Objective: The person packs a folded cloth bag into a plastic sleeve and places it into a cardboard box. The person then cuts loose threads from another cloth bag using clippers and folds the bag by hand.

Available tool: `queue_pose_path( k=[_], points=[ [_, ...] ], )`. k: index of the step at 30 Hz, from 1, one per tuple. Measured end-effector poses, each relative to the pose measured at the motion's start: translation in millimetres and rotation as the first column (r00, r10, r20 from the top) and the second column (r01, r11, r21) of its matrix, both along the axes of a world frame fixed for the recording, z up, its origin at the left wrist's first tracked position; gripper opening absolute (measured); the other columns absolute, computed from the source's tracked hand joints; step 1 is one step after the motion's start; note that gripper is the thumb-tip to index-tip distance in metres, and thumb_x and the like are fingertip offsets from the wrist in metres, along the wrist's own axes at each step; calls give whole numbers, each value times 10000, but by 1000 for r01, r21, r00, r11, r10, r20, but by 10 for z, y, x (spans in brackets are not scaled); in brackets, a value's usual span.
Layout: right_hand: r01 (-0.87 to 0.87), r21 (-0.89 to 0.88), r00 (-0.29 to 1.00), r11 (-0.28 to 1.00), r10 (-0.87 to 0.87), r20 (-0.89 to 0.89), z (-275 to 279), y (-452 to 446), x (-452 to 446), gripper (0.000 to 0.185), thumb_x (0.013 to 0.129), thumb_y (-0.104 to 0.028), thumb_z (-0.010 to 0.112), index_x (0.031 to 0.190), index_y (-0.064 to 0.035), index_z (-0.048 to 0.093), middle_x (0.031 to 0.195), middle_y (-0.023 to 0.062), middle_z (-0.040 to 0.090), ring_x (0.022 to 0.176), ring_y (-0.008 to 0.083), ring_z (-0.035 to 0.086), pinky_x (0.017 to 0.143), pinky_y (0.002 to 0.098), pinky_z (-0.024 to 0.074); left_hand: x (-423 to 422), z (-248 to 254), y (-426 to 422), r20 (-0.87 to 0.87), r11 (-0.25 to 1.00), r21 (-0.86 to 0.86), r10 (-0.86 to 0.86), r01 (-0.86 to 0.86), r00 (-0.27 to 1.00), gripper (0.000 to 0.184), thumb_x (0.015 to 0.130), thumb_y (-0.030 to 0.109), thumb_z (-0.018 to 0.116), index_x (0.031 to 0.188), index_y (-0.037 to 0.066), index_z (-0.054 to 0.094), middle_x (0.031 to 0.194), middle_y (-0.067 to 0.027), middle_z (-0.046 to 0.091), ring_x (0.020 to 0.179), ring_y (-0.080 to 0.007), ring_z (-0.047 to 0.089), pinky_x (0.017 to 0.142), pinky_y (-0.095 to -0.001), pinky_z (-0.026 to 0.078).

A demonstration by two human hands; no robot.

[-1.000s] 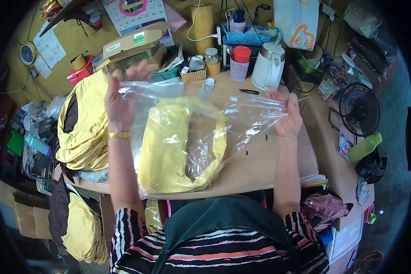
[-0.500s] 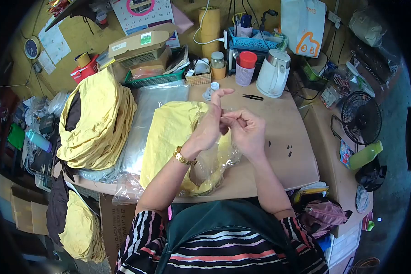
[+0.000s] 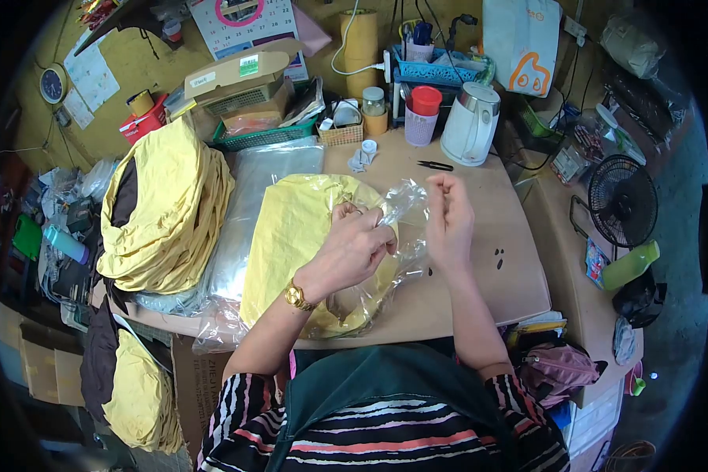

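Note:
A folded yellow cloth item (image 3: 287, 228) with a loop at its right side lies on the brown table, inside a clear plastic bag (image 3: 405, 200). My left hand (image 3: 354, 244), below a gold watch, is closed on the gathered plastic over the loop. Just right of the bunched end, my right hand (image 3: 451, 228) is raised with its fingers curled; whether it pinches any plastic is hidden. To the left a tall pile of yellow cloth items (image 3: 169, 212) stands beside a flat stack of clear bags (image 3: 279, 161).
Black thread snips (image 3: 435, 166), a white kettle (image 3: 470, 126), a purple cup (image 3: 421, 126) and baskets (image 3: 341, 135) line the table's back. A black fan (image 3: 621, 202) and a green bottle (image 3: 630, 266) are at the right. More yellow cloth (image 3: 138, 397) hangs at lower left.
The bag's opening, earlier spread wide between both hands, is now gathered at the right. Since half a second ago my hands have moved apart, the left one lower and the right one slightly rightward.

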State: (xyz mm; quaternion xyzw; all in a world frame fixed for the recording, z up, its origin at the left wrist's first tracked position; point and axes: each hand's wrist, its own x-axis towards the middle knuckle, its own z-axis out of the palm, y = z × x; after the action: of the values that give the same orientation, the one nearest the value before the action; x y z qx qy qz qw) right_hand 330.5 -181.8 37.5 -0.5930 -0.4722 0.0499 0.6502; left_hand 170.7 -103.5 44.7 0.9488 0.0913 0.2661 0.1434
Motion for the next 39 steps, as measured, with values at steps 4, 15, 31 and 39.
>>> queue_pose_path(
  k=[4,15,31,39],
  points=[
    [-47,-21,898,999,52,438,74,-62,-271,167,963,-107,468,1112,-46,511,792,147,636,761,322,648,664,400,486,52,-35,-94,40,987,160,-24,18,999,144,703,34,623,821,111,649,814,-62,467,837,-239,524,913,-445,330],
    [-555,-488,810,673,571,-134,-193,177,145,703,945,-628,285,1301,-35,407,890,153,606,778,221,609,655,371,465,97,-398,-73,322,890,300,244,-343,915,166,701,120,693,861,152,662,923,-33,546,889,-212,527,999,-476,278],
    [-392,345,366,853,489,-792,-283,93,276,367,869,1,612,1198,-44,455,748,43,603,657,139,586,629,289,490,-199,-275,-227,443,920,-389,139,50,886,71,755,81,702,774,60,636,1237,-152,487,1181,-318,427,1028,-423,268],
    [-288,43,770,957,204,604,-24,-91,-228,138,763,-83,709,896,-79,671,693,60,493,587,190,490,561,320,412,-405,98,-360,273,880,-452,289,-143,918,67,786,74,697,806,38,644,1185,-149,489,1106,-284,454,935,-409,368]
  ],
)
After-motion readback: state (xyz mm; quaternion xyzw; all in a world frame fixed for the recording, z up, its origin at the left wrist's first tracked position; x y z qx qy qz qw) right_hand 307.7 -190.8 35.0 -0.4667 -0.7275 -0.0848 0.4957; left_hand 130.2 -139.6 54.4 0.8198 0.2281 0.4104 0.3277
